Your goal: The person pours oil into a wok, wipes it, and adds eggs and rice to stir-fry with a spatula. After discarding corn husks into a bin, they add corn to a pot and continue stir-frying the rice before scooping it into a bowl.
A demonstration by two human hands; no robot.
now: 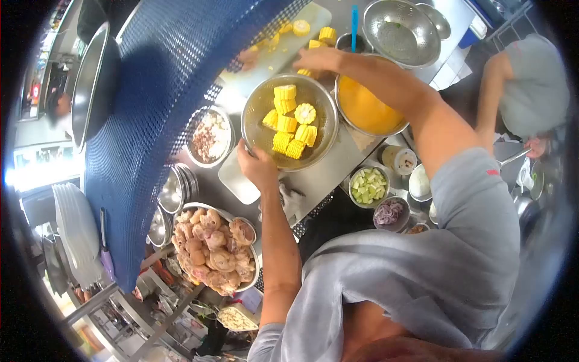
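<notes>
A metal colander holds several yellow corn pieces. My left hand grips its near rim, the thumb over the edge. Beyond the colander, my right hand is at the edge of a pale cutting board, beside more cut corn; its fingers are curled, and what they hold, if anything, is hidden. Under my right forearm is a large bowl of orange liquid.
Raw chicken fills a tub at lower left. Nearby are a bowl of chopped pieces, diced green vegetable, sliced onion and an empty strainer. A blue mesh hangs at left. Another person is at right.
</notes>
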